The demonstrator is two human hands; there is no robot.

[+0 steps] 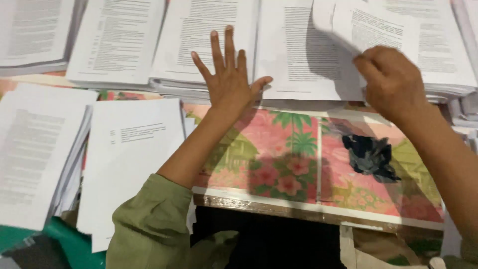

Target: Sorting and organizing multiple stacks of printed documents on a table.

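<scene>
— Right now the left hand (230,79) lies flat and fully spread, fingers fanned, palm pressing on a stack of printed sheets (199,45) at the far edge of the desk (279,199). It grips nothing; it only pins the pile.

— And the right hand (393,82)?

— Curled nearly closed, thumb and fingers pinching the corner of a single printed page (363,25), which lifts off the next stack (303,55) and bends upward in a soft curve. The lifted edge is blurred, so it may be one sheet or two stuck together; I cannot tell.

— How would you handle that well?

— I'd judge it wants a light pinch at the corner, a small rub of thumb against finger to separate the leaves, and a peel along the pile rather than a tug, so the thin paper does not crease or drag its neighbours. The flat palm helps: steady weight keeps the neighbouring stack square.

— What are the surfaces like?

— Plain white paper, matte, thin and floppy, black text on it, piled in thick blocks with slightly ragged edges. More piles (40,149) sit at the left, one sheet (132,159) nearly blank. Underneath is a glossy floral cover (298,164) in pink and green, smooth, likely slippery for paper. A crumpled dark scrap (371,157) lies on it below the right hand. The left arm wears an olive sleeve (149,224) of soft cloth.
</scene>
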